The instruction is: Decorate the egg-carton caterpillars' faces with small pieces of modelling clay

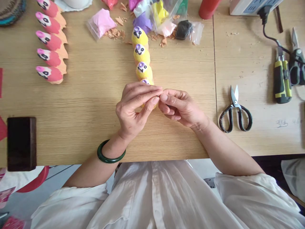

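Observation:
My left hand and my right hand meet fingertip to fingertip over the table's front middle. Both are pinched closed; whatever lies between the fingertips is too small or hidden to make out. Right behind and beneath them runs a row of yellow clay figures with white faces, black marks and purple rings. My hands cover the near end of that row. Beyond it lie bags of soft modelling clay, among them a purple lump, a yellow lump and a black lump.
Red-and-pink clay figures stand in a row at the left, past a dark phone. A bag of pink clay lies among orange crumbs. Scissors, a utility knife and a power strip are at the right.

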Motion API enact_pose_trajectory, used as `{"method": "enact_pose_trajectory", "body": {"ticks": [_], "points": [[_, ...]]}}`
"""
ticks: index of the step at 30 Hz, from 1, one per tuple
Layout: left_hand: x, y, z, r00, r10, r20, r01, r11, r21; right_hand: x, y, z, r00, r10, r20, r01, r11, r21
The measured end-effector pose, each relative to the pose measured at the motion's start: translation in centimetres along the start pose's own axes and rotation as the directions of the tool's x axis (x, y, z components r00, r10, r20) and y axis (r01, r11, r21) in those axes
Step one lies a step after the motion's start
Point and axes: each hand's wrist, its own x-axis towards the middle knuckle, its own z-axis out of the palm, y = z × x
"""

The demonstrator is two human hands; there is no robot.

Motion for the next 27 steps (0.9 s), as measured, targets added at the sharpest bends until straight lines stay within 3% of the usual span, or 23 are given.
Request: {"method": "enact_pose_trajectory", "body": {"ticks": [11,19,27], "points": [[-0.07,-0.09,0.09,1.0,0.022,-0.004,-0.022,1.0,0.003,0.21,0.35,-0.2,1.0,-0.028,-0.002,0.028,1.0,-0.007],[0.1,0.14,0.3,0.992,0.033,-0.119,-0.047,0.993,-0.111,-0.05,0.32,-0.15,0.999,0.028,-0.028,-0.028,0.999,-0.02],[0.14,0.05,0.15,0.993,0.099,-0.063,-0.103,0.993,-0.062,-0.06,0.23,-0.12,0.999,0.037,-0.007,-0.036,0.999,0.032]]}}
